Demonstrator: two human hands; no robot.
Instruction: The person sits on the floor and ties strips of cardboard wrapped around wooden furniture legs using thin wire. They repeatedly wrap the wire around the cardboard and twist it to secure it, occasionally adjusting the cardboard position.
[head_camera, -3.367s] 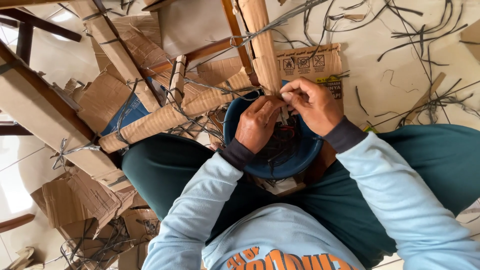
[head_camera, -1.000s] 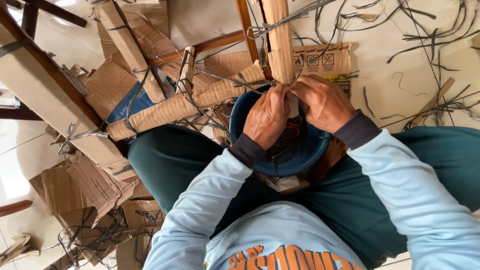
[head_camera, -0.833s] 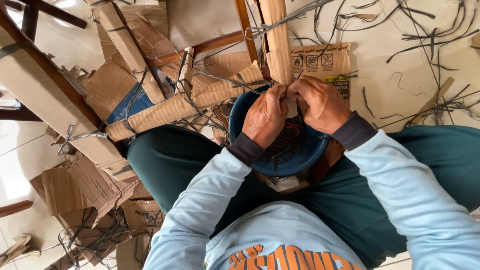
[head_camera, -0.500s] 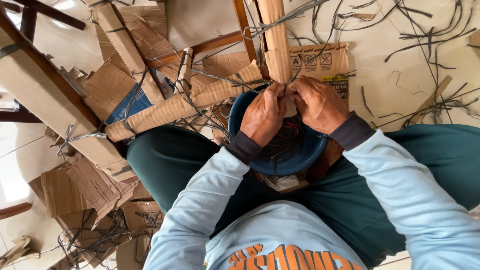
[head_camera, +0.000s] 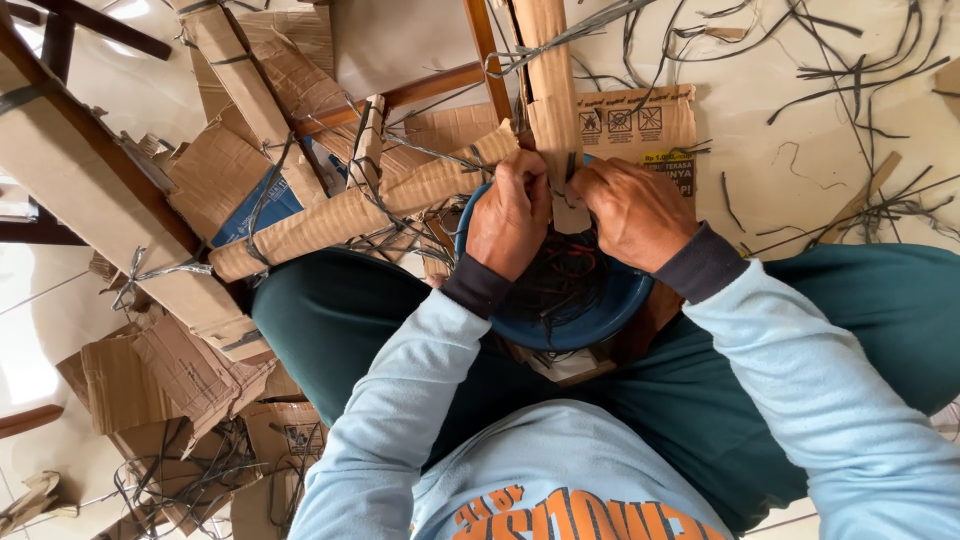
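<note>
While crumpled cardboard scraps (head_camera: 200, 370) w/ dark straps litter the floor at 8 o'clock, a round blue bowl (head_camera: 590, 320) sits on the lap; above it, left hand (head_camera: 508, 215) & right hand (head_camera: 628, 210) both pinch a cardboard-wrapped post (head_camera: 548, 90) at 12.

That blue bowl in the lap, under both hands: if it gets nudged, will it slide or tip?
The blue bowl looks like thin plastic, so probably light and easy to shift. It sits on legs rather than a flat surface, so it may tip if pushed. The dark strips inside seem too light to steady it. Left hand and right hand work above the bowl.
</note>
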